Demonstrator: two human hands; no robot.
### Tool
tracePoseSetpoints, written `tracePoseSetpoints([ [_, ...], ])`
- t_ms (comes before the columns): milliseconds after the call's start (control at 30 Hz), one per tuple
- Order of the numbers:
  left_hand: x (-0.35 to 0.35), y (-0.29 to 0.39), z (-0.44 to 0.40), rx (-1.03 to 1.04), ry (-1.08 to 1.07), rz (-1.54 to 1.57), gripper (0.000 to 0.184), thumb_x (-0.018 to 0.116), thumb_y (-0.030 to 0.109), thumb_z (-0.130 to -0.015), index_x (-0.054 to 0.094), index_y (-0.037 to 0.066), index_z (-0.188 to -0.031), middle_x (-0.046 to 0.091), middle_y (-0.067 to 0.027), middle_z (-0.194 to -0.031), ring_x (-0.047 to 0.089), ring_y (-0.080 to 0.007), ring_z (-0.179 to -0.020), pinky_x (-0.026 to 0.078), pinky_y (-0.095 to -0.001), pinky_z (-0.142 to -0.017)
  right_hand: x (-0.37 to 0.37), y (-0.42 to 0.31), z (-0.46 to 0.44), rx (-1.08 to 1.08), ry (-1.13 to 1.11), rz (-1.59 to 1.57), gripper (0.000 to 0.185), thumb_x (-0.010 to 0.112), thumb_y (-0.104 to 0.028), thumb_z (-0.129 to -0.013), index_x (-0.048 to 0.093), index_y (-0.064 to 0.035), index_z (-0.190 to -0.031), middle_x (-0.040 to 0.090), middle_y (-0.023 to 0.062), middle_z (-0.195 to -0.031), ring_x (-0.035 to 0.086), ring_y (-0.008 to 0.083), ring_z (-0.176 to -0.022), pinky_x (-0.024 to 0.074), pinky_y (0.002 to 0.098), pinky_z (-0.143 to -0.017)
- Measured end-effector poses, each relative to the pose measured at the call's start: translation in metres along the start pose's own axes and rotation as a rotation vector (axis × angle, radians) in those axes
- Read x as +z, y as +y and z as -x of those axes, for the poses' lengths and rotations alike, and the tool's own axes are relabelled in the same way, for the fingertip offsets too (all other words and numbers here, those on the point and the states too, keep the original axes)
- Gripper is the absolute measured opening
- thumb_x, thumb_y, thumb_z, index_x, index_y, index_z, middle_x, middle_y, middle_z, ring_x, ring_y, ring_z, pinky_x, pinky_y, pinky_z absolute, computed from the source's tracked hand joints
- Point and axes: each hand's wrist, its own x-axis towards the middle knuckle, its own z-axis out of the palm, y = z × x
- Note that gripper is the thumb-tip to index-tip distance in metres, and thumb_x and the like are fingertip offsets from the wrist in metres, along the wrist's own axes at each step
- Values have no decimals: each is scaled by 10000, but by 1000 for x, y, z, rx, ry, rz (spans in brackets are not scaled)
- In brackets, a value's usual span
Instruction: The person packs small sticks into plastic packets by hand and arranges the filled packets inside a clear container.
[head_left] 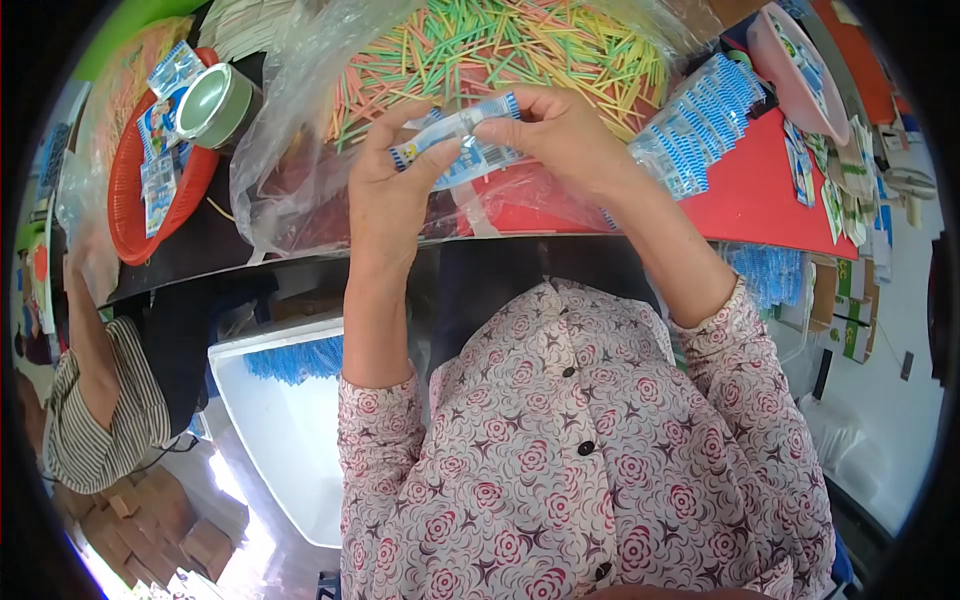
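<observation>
Between my two hands is a small blue-and-white plastic packet, held slightly tilted above the table's front edge. My left hand pinches its left end between thumb and fingers. At the right end, my right hand grips it, with the thumb across the front. Just beyond my hands, a heap of thin pastel sticks in green, yellow and pink lies on clear plastic sheeting. Beside my right forearm, many similar blue-and-white packets lie in overlapping rows on the red table surface.
To the left, a red basket holds packets, with a green round container at its rim. A pink basin stands at the far right. Below the table is a white bin. Another person's striped sleeve is at left.
</observation>
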Motion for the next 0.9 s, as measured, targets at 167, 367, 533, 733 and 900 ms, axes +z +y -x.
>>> tracePoseSetpoints([
  [167, 5, -1, 3, 26, 15, 46, 273, 674, 38, -820, 594, 7, -1079, 582, -22, -985, 545, -86, -884, 438, -221, -760, 6, -2, 5, 73, 78, 139, 199, 642, -211, -883, 696, -38, -964, 643, -39, -772, 551, 28, -717, 453, 209, -653],
  [367, 4, -2, -6, 274, -73, -375, 83, 689, 54, -806, 652, 5, -862, 591, -21, -908, 549, -109, -855, 429, -238, -768, 1, -12, 4, 9, 133, 228, 219, 629, -237, -893, 710, -40, -945, 656, -22, -743, 551, 24, -712, 457, 215, -646],
  [533, 3, -7, -12, 297, -32, -327, 82, 698, 60, -797, 650, 5, -835, 596, -35, -899, 548, -124, -860, 421, -244, -769, -25, -10, -13, 5, 93, 359, 251, 633, -268, -878, 704, -40, -957, 670, 36, -772, 578, 70, -703, 470, 244, -646],
  [733, 5, -14, -8, 232, 95, -234, 87, 698, 65, -803, 644, 4, -833, 580, -26, -876, 524, -111, -829, 411, -239, -739, -95, 12, -67, -262, 258, 1181, 295, 603, -252, -836, 661, -66, -1059, 639, 165, -1052, 625, 277, -949, 492, 382, -810],
  [900, 1, -18, -8, 207, 109, -193, 77, 690, 67, -815, 641, 10, -827, 570, -22, -862, 507, -103, -801, 405, -235, -724, -94, 24, -96, -89, 179, 1513, 314, 584, -229, -824, 634, -42, -1070, 608, 174, -1112, 585, 310, -1042, 470, 427, -870],
])
